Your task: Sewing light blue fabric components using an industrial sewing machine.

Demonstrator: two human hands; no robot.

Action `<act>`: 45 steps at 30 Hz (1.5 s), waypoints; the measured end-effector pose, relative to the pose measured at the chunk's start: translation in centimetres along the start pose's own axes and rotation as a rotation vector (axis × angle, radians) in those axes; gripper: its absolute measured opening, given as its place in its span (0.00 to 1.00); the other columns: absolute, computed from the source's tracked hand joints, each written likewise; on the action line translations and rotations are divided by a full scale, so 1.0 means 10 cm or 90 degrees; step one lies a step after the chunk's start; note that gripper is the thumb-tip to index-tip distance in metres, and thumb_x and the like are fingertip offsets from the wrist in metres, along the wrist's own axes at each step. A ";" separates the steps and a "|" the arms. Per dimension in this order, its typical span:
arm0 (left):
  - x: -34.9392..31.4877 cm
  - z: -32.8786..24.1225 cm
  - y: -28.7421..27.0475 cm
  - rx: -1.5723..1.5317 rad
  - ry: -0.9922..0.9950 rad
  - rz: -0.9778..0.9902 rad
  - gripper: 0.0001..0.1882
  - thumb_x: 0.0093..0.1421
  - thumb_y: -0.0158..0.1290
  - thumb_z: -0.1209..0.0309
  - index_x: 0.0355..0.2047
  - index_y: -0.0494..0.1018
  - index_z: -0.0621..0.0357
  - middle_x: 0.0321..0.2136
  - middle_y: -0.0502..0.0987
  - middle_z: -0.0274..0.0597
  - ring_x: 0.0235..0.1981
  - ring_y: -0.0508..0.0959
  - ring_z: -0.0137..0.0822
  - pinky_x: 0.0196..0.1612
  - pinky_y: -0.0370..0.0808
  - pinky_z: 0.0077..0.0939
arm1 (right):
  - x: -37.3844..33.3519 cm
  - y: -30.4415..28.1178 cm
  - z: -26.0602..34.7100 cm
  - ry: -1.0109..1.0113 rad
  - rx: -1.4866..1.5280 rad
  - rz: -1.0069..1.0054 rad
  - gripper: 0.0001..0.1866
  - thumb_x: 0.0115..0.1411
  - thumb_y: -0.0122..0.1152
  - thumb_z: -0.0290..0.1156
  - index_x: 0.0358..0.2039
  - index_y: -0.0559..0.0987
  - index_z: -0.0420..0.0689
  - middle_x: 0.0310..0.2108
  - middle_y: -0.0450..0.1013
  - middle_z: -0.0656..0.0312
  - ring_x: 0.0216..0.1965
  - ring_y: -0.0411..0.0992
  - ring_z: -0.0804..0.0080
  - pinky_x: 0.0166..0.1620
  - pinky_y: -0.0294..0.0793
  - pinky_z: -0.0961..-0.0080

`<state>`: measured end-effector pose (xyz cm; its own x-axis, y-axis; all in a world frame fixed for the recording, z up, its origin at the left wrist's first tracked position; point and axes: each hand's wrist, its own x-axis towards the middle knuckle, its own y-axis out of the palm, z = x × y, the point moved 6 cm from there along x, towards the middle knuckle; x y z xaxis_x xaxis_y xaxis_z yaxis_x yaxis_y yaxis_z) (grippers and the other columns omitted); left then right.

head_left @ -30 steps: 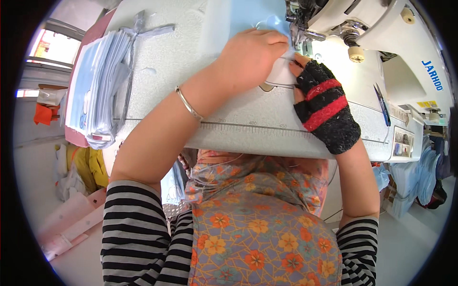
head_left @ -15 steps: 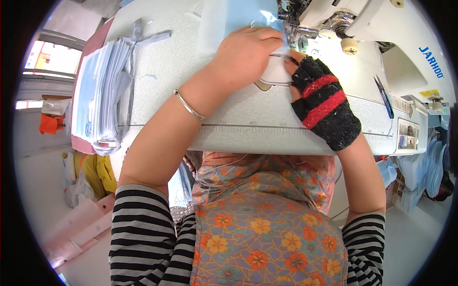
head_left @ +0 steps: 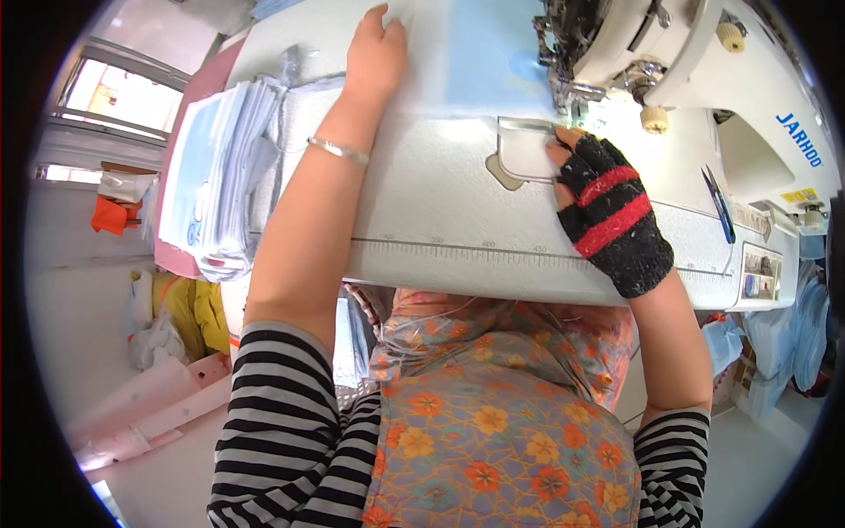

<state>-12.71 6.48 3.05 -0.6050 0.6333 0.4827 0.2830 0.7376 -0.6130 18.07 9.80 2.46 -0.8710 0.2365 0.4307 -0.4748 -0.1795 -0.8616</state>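
A pale blue fabric piece with a whitish margin [head_left: 493, 66] lies on the sewing machine's bed, its right side at the presser foot [head_left: 572, 92]. My bare left hand [head_left: 377, 55], a silvery bangle at its wrist, rests at the fabric's left margin with thumb and forefinger apart. My right hand [head_left: 613, 211] wears a black fingerless glove with red stripes. Its bare fingertips rest on the machine bed just below the presser foot, by the right end of the cover plate [head_left: 526, 150]. Nothing shows in its fingers.
A tied stack of blue-and-white fabric pieces [head_left: 216, 176] stands at the left. Blue-handled thread snips [head_left: 720, 207] and a small parts tray [head_left: 760, 273] lie right. The white machine head [head_left: 678, 53] overhangs the far right. A printed ruler [head_left: 458, 249] runs along the near edge.
My left hand has moved away from the presser foot, left and farther off, to the fabric's left margin. My right hand stays beside the foot. The whole view has shifted slightly.
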 end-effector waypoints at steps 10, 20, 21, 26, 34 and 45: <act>0.28 -0.02 0.24 -0.451 -0.149 0.209 0.25 0.61 0.42 0.78 0.61 0.67 0.61 0.55 0.75 0.41 0.59 0.69 0.34 0.60 0.66 0.30 | -0.01 0.00 0.00 0.014 0.037 0.003 0.24 0.51 0.58 0.21 0.52 0.75 0.40 0.55 0.70 0.46 0.57 0.68 0.46 0.62 0.66 0.55; 0.19 0.16 -0.03 0.162 0.024 0.317 0.21 0.60 0.53 0.68 0.53 0.73 0.62 0.46 0.78 0.48 0.43 0.78 0.41 0.47 0.75 0.31 | -0.03 0.01 -0.03 0.028 0.040 0.022 0.27 0.49 0.57 0.19 0.53 0.75 0.42 0.57 0.69 0.48 0.59 0.67 0.46 0.64 0.65 0.55; 0.17 0.16 -0.07 0.156 0.010 0.324 0.21 0.59 0.53 0.65 0.50 0.74 0.62 0.44 0.78 0.53 0.44 0.79 0.46 0.48 0.76 0.36 | -0.03 0.01 -0.02 0.027 0.037 0.024 0.27 0.49 0.57 0.18 0.53 0.75 0.42 0.57 0.69 0.48 0.59 0.67 0.46 0.64 0.65 0.55; 0.14 0.02 0.06 0.076 0.026 0.375 0.22 0.58 0.56 0.61 0.49 0.76 0.61 0.44 0.79 0.52 0.45 0.79 0.48 0.51 0.74 0.36 | -0.03 0.02 -0.02 0.024 0.019 0.027 0.27 0.50 0.57 0.18 0.53 0.75 0.42 0.57 0.69 0.48 0.59 0.66 0.46 0.64 0.65 0.55; 0.97 0.28 0.28 0.256 -0.012 0.373 0.19 0.61 0.54 0.59 0.46 0.77 0.58 0.40 0.82 0.46 0.41 0.81 0.41 0.43 0.77 0.35 | -0.04 -0.02 -0.05 0.037 0.055 0.016 0.25 0.52 0.57 0.21 0.53 0.76 0.41 0.57 0.69 0.48 0.59 0.67 0.47 0.64 0.64 0.55; 0.20 -0.64 0.22 0.174 0.499 0.223 0.19 0.59 0.56 0.69 0.51 0.74 0.57 0.48 0.78 0.51 0.45 0.78 0.51 0.48 0.76 0.42 | -0.07 -0.02 -0.07 0.024 0.055 -0.023 0.23 0.52 0.57 0.20 0.51 0.77 0.42 0.55 0.71 0.49 0.57 0.68 0.47 0.61 0.67 0.55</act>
<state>-8.56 10.81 6.65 0.1927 0.8631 0.4669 0.1080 0.4542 -0.8843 18.89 10.32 2.14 -0.8488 0.2795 0.4488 -0.5158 -0.2512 -0.8191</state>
